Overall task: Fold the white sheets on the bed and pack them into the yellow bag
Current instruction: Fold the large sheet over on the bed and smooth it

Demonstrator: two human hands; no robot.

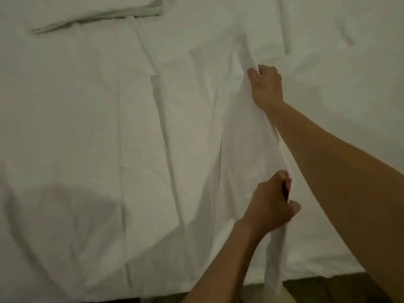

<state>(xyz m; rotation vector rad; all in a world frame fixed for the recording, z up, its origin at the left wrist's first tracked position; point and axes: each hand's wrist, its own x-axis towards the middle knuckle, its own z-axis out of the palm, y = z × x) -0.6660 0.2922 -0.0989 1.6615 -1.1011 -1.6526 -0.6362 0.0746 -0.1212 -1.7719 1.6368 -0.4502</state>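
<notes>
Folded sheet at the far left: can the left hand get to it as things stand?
Probably not yet. The left hand grips the sheet near the bed's edge; the folded sheet lies far across, though nothing blocks the way.

Whole frame soft w/ motion blur, so white cotton sheet [185, 138] folds read as vague streaks. Right hand [265, 87] fingertips buried in pinched cloth, can't count them. Left hand [270, 204] fingers curl round sheet edge, tips hidden behind the fabric. Both forearms cut off by bottom/right edges. Folded white cloth stack [98, 15] at top left cropped by top edge. Dark brown floor strip [328, 287] at bottom, too dim to tell material.
</notes>
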